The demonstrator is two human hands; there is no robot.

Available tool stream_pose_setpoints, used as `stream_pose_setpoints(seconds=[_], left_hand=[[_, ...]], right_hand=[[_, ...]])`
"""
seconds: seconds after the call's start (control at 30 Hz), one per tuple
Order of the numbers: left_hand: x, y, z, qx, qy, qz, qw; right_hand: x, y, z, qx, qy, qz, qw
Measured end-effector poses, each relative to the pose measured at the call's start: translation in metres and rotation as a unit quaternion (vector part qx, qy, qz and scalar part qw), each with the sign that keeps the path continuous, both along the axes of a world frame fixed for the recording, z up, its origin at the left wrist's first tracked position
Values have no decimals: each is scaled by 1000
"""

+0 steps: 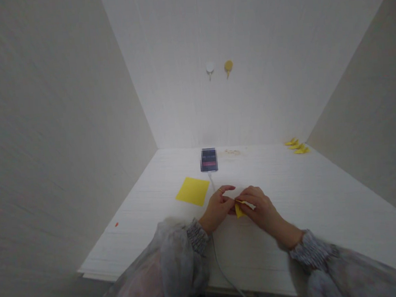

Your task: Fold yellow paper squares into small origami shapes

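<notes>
My left hand [219,207] and my right hand [259,207] meet over the white table [318,198], and both pinch a small folded piece of yellow paper [240,210]. The paper shows only between the fingers; most of it is hidden by my right hand. A flat square stack of yellow paper [192,191] lies just left of and beyond my left hand. Both forearms wear sheer grey sleeves with gathered cuffs.
A phone [209,160] lies further back in the middle, with a white cable [211,182] running from it toward me and off the near edge. Several folded yellow paper pieces [297,146] sit at the far right corner. Two wall hooks [219,67] hang above. Walls close in on three sides.
</notes>
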State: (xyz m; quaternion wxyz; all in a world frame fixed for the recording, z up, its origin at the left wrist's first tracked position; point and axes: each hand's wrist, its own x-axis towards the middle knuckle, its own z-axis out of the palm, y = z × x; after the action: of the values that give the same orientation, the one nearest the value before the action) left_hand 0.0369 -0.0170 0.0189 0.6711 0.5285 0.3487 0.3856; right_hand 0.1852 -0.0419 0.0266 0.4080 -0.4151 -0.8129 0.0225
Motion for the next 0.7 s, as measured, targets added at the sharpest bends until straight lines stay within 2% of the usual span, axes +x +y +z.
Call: stream_pose_setpoints(seconds=[0.2, 0.3, 0.5, 0.6, 0.7], left_hand=[[0, 2, 7, -11, -15, 69, 997], [0, 2, 8, -19, -10, 75, 997], [0, 6, -4, 16, 43, 70, 996], [0, 7, -3, 24, 56, 74, 995], [-1, 6, 2, 12, 36, 79, 996]], right_hand=[[5, 2, 2, -41, 94, -50, 994], [7, 5, -1, -67, 119, -63, 989], [4, 7, -3, -84, 111, -4, 990], [1, 4, 1, -97, 116, 15, 988], [2, 2, 4, -117, 145, 5, 982]])
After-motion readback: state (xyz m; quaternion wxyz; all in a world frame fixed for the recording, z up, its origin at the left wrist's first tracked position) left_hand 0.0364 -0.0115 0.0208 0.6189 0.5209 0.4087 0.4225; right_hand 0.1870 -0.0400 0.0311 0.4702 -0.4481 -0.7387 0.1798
